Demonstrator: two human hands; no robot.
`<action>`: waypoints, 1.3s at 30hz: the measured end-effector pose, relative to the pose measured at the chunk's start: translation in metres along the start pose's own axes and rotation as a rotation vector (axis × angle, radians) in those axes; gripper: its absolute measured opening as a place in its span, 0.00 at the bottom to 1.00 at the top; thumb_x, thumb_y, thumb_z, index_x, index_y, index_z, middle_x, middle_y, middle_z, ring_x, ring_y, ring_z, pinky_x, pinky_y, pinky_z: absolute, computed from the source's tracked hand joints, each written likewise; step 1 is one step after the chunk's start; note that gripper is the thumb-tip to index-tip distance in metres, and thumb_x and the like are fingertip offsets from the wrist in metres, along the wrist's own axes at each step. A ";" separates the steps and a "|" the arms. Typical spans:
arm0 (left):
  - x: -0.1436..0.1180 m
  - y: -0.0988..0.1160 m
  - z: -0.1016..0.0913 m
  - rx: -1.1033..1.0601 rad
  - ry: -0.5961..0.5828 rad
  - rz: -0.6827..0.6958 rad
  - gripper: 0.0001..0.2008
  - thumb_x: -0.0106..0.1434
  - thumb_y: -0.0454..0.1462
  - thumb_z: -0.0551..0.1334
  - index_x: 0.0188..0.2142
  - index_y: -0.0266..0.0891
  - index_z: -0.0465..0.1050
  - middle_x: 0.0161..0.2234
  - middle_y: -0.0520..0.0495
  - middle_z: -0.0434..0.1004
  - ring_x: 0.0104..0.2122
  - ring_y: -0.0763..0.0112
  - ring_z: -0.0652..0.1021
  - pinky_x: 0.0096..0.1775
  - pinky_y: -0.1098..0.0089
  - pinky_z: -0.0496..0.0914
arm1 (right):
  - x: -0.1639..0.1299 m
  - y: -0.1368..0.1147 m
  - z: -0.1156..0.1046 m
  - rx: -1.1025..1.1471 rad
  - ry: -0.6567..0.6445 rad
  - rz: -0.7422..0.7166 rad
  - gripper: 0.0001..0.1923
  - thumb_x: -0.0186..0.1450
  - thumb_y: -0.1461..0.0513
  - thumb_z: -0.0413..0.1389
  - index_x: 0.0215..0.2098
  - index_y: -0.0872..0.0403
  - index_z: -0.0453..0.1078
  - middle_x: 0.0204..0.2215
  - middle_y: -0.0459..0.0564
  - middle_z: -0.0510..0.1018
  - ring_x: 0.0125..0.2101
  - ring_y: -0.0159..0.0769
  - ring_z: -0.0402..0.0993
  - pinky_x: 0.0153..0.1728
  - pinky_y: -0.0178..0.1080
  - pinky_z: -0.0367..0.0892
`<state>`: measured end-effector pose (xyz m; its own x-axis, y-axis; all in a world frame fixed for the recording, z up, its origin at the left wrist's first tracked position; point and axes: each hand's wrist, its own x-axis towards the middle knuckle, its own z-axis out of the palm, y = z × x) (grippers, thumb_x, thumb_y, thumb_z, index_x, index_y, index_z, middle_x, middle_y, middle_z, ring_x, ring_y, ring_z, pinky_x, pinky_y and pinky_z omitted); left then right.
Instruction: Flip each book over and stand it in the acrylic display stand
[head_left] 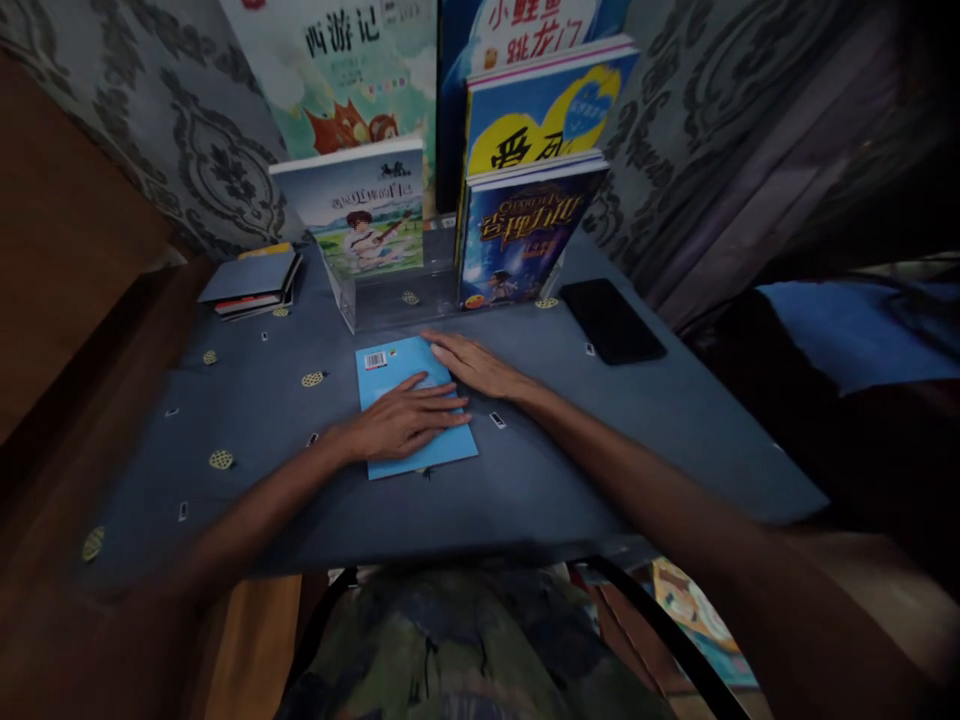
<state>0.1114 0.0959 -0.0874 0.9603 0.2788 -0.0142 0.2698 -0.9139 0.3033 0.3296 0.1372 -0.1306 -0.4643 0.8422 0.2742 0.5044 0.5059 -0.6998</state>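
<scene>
A thin light-blue book (394, 467) lies closed on the table in front of me, its barcode at the upper left corner. Across its middle rests my left hand (409, 418), palm down with the fingers stretched out to the right. My right hand (472, 365) lies along the book's upper right edge, fingers extended and touching that edge. Neither hand is wrapped around anything. Part of the cover is hidden under the left hand.
Behind the blue book, a clear stand (386, 300) holds upright books, among them a dark-blue one (517, 240) and a green-and-white one (375, 220). A black phone (613, 320) lies right; a small stack of books (251, 280) sits left on the patterned grey table (262, 410).
</scene>
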 end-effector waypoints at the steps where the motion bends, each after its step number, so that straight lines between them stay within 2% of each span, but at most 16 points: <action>1: -0.001 0.003 0.000 -0.012 -0.008 0.022 0.22 0.76 0.38 0.47 0.66 0.47 0.62 0.67 0.49 0.63 0.70 0.65 0.56 0.70 0.49 0.44 | 0.000 0.000 0.001 -0.011 -0.004 -0.004 0.32 0.75 0.45 0.37 0.68 0.51 0.60 0.67 0.52 0.66 0.66 0.43 0.60 0.67 0.55 0.54; 5: -0.003 0.009 0.002 -0.045 0.003 0.066 0.22 0.76 0.38 0.46 0.65 0.47 0.64 0.66 0.49 0.64 0.70 0.65 0.57 0.70 0.51 0.45 | 0.000 0.000 0.001 -0.038 -0.006 -0.014 0.33 0.75 0.45 0.37 0.68 0.53 0.60 0.67 0.53 0.65 0.67 0.45 0.59 0.67 0.56 0.53; 8: -0.008 -0.002 0.002 -0.040 0.040 0.033 0.22 0.76 0.39 0.46 0.66 0.46 0.62 0.67 0.47 0.63 0.69 0.66 0.59 0.70 0.52 0.48 | -0.001 -0.001 0.000 -0.034 -0.008 -0.018 0.33 0.74 0.44 0.37 0.68 0.52 0.60 0.67 0.54 0.65 0.67 0.45 0.59 0.67 0.56 0.54; 10: -0.016 -0.017 0.001 -0.003 0.087 -0.063 0.22 0.76 0.40 0.46 0.66 0.46 0.61 0.67 0.46 0.63 0.68 0.65 0.61 0.69 0.51 0.49 | -0.001 -0.002 -0.001 -0.033 -0.012 -0.016 0.33 0.74 0.44 0.37 0.68 0.50 0.60 0.67 0.53 0.65 0.67 0.45 0.59 0.67 0.56 0.53; 12: -0.029 -0.035 -0.001 0.051 0.162 -0.217 0.23 0.76 0.40 0.46 0.66 0.44 0.61 0.67 0.44 0.62 0.68 0.63 0.61 0.68 0.48 0.51 | -0.001 -0.004 -0.002 -0.038 -0.026 -0.008 0.33 0.74 0.44 0.37 0.69 0.50 0.59 0.68 0.53 0.63 0.68 0.46 0.58 0.67 0.57 0.52; 15: -0.052 -0.055 -0.001 0.113 0.289 -0.443 0.23 0.76 0.41 0.46 0.66 0.40 0.61 0.67 0.41 0.61 0.68 0.59 0.62 0.66 0.46 0.57 | -0.001 -0.007 -0.003 -0.059 -0.057 0.001 0.35 0.74 0.43 0.37 0.69 0.53 0.58 0.69 0.56 0.61 0.68 0.47 0.55 0.68 0.58 0.51; 18: -0.071 -0.059 0.004 0.132 0.358 -0.483 0.23 0.75 0.41 0.47 0.66 0.40 0.62 0.67 0.40 0.62 0.67 0.58 0.63 0.65 0.47 0.61 | -0.002 -0.008 -0.002 -0.099 -0.084 -0.005 0.37 0.73 0.43 0.37 0.70 0.56 0.56 0.69 0.58 0.59 0.70 0.48 0.52 0.68 0.57 0.50; 21: -0.085 -0.046 0.011 0.129 0.398 -0.399 0.22 0.75 0.41 0.49 0.65 0.41 0.63 0.65 0.41 0.66 0.66 0.59 0.66 0.64 0.47 0.63 | -0.004 -0.007 0.001 -0.157 -0.097 -0.013 0.36 0.73 0.44 0.40 0.70 0.57 0.55 0.70 0.60 0.57 0.70 0.49 0.50 0.68 0.59 0.48; 31: -0.116 0.035 0.024 0.046 0.410 -0.133 0.22 0.73 0.33 0.55 0.64 0.45 0.63 0.59 0.44 0.74 0.63 0.64 0.70 0.64 0.51 0.64 | -0.007 -0.003 0.010 -0.293 -0.084 -0.045 0.32 0.73 0.49 0.43 0.71 0.52 0.52 0.71 0.56 0.55 0.70 0.51 0.50 0.66 0.63 0.50; 35: -0.109 0.048 0.024 0.083 0.354 -0.074 0.24 0.73 0.33 0.55 0.66 0.43 0.60 0.60 0.44 0.74 0.64 0.64 0.69 0.65 0.51 0.62 | -0.008 -0.004 0.010 -0.319 -0.089 -0.042 0.31 0.74 0.50 0.42 0.70 0.54 0.54 0.71 0.57 0.56 0.70 0.50 0.50 0.67 0.62 0.50; 39: -0.081 0.054 0.023 0.132 0.267 -0.022 0.21 0.74 0.36 0.53 0.65 0.39 0.62 0.61 0.43 0.72 0.65 0.63 0.68 0.67 0.52 0.60 | -0.008 -0.006 0.011 -0.341 -0.080 -0.041 0.30 0.74 0.50 0.42 0.70 0.54 0.55 0.70 0.57 0.57 0.70 0.49 0.51 0.67 0.61 0.50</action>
<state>0.0496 0.0175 -0.0922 0.9060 0.3507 0.2371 0.3142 -0.9324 0.1786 0.3219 0.1253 -0.1357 -0.5379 0.8094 0.2356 0.6921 0.5836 -0.4247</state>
